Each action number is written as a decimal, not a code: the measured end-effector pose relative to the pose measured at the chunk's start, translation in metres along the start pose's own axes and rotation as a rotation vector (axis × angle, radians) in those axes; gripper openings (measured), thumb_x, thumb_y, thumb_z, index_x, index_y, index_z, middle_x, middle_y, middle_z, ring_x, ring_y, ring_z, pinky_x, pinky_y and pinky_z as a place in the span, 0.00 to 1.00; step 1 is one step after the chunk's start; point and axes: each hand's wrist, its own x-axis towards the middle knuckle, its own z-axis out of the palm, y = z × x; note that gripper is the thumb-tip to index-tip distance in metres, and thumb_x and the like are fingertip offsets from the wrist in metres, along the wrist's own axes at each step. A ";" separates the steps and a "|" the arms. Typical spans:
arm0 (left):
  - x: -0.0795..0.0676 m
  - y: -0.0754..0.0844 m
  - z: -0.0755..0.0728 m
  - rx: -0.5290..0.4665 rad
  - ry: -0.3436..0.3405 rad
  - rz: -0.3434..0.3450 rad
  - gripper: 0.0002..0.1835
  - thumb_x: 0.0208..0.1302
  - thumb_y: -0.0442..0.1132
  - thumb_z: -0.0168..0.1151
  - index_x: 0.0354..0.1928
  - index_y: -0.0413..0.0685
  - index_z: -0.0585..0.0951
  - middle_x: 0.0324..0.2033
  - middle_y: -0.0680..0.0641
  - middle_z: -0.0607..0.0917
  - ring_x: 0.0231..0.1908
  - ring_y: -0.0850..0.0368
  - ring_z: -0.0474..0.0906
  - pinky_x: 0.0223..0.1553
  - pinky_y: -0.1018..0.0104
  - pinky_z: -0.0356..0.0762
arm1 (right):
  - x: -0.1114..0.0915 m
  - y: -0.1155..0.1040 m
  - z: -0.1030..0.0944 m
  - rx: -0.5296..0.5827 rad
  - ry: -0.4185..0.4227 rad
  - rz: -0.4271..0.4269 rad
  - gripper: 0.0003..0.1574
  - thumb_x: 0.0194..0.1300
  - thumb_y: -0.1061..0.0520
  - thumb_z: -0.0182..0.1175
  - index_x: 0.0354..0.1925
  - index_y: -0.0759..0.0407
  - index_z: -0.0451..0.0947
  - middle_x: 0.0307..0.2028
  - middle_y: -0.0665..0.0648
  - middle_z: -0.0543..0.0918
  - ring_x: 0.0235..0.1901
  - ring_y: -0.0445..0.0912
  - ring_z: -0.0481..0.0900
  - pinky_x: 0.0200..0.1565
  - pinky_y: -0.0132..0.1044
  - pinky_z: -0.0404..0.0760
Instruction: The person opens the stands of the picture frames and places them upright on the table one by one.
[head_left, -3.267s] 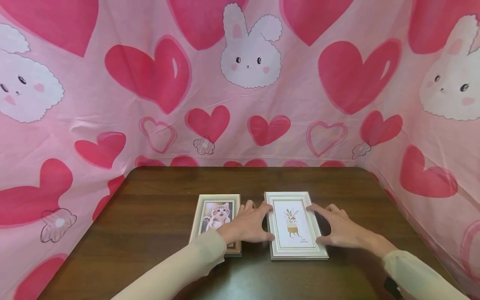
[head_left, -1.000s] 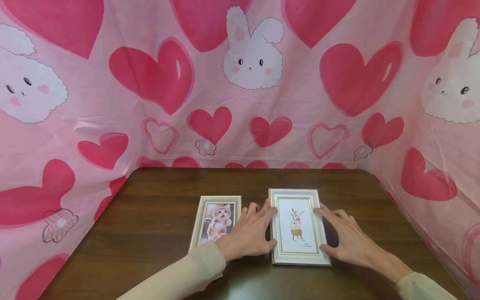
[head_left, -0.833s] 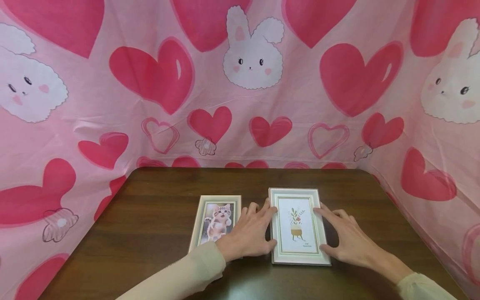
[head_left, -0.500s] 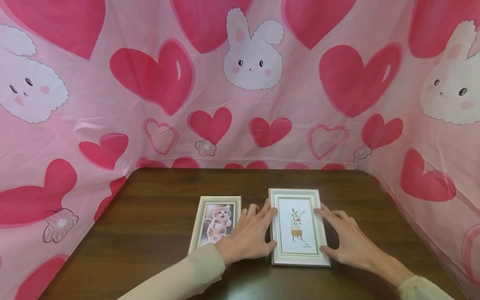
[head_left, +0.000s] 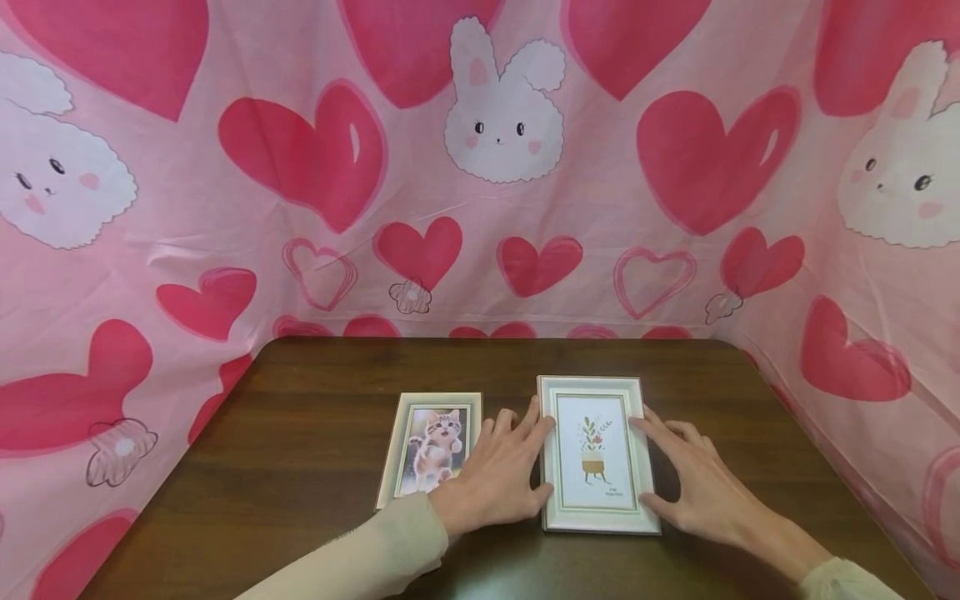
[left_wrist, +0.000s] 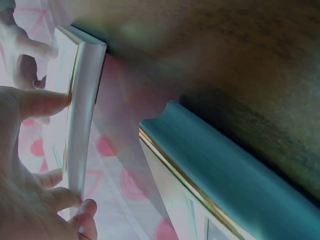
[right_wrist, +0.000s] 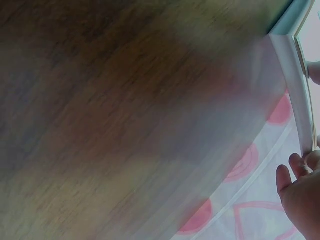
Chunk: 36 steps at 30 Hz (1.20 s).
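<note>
In the head view, a white picture frame [head_left: 553, 454] with a potted-plant picture lies face up on the table, right of centre. My left hand [head_left: 501, 475] touches its left border with spread thumb and fingers. In the left wrist view, the thumb and index tips meet the front edge, while other fingers lie along the side. My right hand [head_left: 697, 479] touches the right border in the same way, with thumb and index apart. To the left lies a smaller cream frame [head_left: 405, 442] holding a kitten picture, its lower right part hidden by my left hand and sleeve.
The dark wooden table [head_left: 322, 433] has rounded far corners. Pink cloth [head_left: 480, 200] printed with hearts and rabbits hangs behind it and along both sides. A narrow gap separates the two frames.
Since the earliest frame, the white frame has shifted slightly right and turned straighter, with both hands moving along with it. Over the last second, hands and frames stay almost still.
</note>
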 end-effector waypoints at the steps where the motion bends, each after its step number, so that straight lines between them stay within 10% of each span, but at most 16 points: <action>1: -0.001 0.000 0.000 -0.002 -0.001 0.000 0.46 0.61 0.64 0.70 0.77 0.54 0.67 0.81 0.41 0.58 0.59 0.45 0.69 0.54 0.55 0.68 | 0.000 0.000 0.000 0.001 0.001 0.000 0.67 0.41 0.55 0.86 0.77 0.53 0.67 0.73 0.70 0.70 0.62 0.56 0.68 0.51 0.57 0.66; 36: -0.016 0.008 -0.001 0.036 0.120 0.029 0.45 0.61 0.63 0.72 0.76 0.54 0.69 0.81 0.41 0.57 0.61 0.45 0.70 0.54 0.54 0.69 | -0.011 -0.006 -0.001 -0.069 0.113 -0.070 0.71 0.40 0.52 0.86 0.80 0.52 0.64 0.74 0.68 0.69 0.64 0.59 0.68 0.50 0.56 0.64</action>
